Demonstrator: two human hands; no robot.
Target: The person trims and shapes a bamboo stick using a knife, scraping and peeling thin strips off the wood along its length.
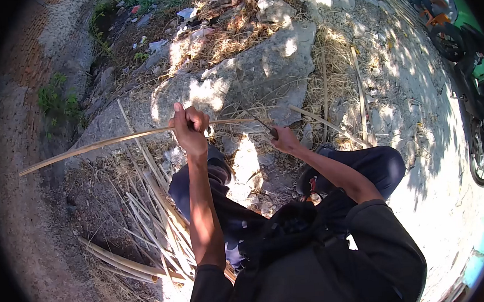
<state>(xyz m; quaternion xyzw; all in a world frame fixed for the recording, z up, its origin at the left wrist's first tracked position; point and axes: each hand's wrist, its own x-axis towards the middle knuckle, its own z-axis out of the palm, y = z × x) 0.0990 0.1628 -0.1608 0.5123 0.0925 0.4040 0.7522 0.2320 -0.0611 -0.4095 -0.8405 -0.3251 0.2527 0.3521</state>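
My left hand (191, 129) is closed around a long, thin bamboo strip (95, 145), thumb pointing up. The strip bows slightly, running from the far left past my fist to the right, where its end comes near the blade. In my right hand (286, 141) is the dark handle of a knife (267, 126). Its thin blade slants up and left, crossing the strip's right part; whether it touches the strip I cannot tell. Beside my left leg lies a loose pile of split bamboo strips (166, 223) on the ground.
A large flat stone slab (258, 60) lies in front of my feet. Dry straw (334, 60) and litter (187, 13) are scattered beyond and around it. Thicker bamboo pieces (126, 267) lie at lower left. Motorcycles (475, 118) stand along the right side, and a brick surface (19, 54) borders the left.
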